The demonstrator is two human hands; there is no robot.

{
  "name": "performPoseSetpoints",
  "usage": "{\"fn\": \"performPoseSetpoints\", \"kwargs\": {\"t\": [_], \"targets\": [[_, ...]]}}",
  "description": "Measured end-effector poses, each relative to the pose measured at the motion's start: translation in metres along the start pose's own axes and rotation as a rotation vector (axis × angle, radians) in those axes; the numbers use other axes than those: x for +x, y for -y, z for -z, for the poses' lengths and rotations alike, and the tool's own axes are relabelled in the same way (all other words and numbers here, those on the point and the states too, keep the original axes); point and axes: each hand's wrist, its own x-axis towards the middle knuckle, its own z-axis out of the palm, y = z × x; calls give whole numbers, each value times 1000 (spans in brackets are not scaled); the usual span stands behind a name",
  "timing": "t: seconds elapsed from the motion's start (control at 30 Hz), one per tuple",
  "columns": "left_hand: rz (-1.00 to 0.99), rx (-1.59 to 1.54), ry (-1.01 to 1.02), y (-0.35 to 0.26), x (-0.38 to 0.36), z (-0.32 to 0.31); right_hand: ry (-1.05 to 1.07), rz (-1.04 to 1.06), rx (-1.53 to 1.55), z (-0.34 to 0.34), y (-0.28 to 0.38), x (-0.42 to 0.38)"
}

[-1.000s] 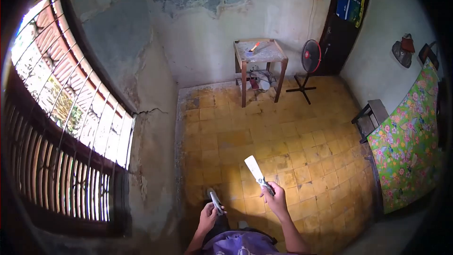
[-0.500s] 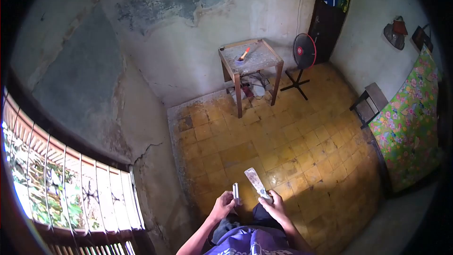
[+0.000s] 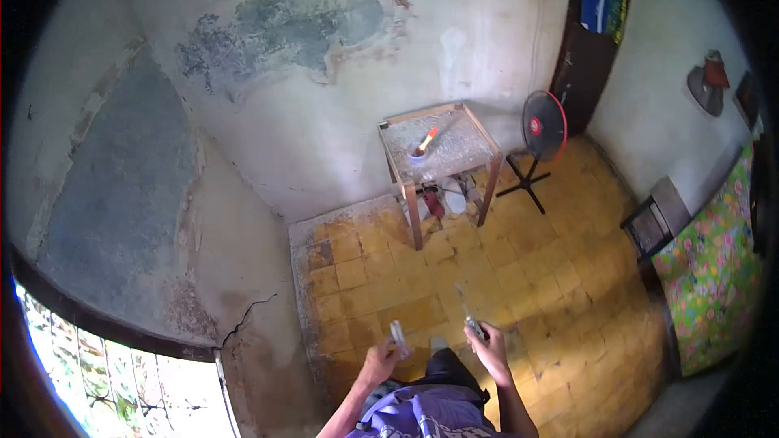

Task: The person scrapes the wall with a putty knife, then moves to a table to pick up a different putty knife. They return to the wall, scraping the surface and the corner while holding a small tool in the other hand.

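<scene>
The left hand [image 3: 380,362] is closed around a small grey tool [image 3: 398,337] that sticks up from the fist, and the right hand [image 3: 489,345] grips the handle of a putty knife [image 3: 465,311] whose blade points up and away, seen nearly edge-on. Both hands are raised just in front of the person's purple shirt [image 3: 414,414], above the yellow tiled floor [image 3: 519,276]. Well ahead, against the peeling wall [image 3: 324,73], stands a small wooden surface [image 3: 454,146] carrying a cup with an orange-handled tool [image 3: 425,143] in it. A standing fan [image 3: 542,128] is just beside it, and a floral cloth [image 3: 710,268] hangs at the right.
</scene>
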Motion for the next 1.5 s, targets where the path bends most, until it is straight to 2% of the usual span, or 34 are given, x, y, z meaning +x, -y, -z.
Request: {"fn": "performPoseSetpoints", "kwargs": {"t": [0.07,0.1,0.2,0.23,0.37,0.47,0.57,0.67,0.77,0.87,1.03,1.1,1.13,1.2,1.23,1.33,1.37,1.43,1.5], "targets": [[27,-26,-139,-15,28,14,14,-110,189,3,33,49],[-85,81,-134,-13,43,30,43,-88,204,5,43,76],[-35,0,-317,-12,74,56,79,-79,126,8,57,155],[1,-51,-338,-8,84,64,85,-78,17,12,50,185],[13,-76,-405,-3,123,102,-63,119,-245,-17,90,257],[20,-191,-414,22,164,135,-99,-5,-239,-51,83,296],[51,-306,-416,44,207,178,25,-77,-320,-91,65,328],[79,-338,-436,34,256,225,35,-18,-183,-147,32,349],[33,-334,-409,23,300,278,-10,269,-558,-199,42,361],[-45,-316,-358,22,352,319,69,-8,-385,-243,64,384],[-104,59,-208,-10,435,375,-21,128,-442,-275,70,447],[-174,-2,-230,-30,468,379,-103,216,-573,-281,76,484],[-205,-35,-245,-37,485,379,-100,107,-476,-283,86,501],[-279,-46,-349,-13,522,378,-89,-96,-276,-282,111,547],[-310,-52,-403,1,535,378,-173,20,-360,-286,113,574],[-142,-183,-400,4,576,383,-166,-1,-266,-285,192,644],[-110,-207,-411,12,592,385,-266,413,-188,-287,188,676],[-96,-204,-461,41,631,388,-275,453,-137,-289,242,731],[-117,-533,-446,18,658,391,-285,503,-120,-282,304,774]]}}
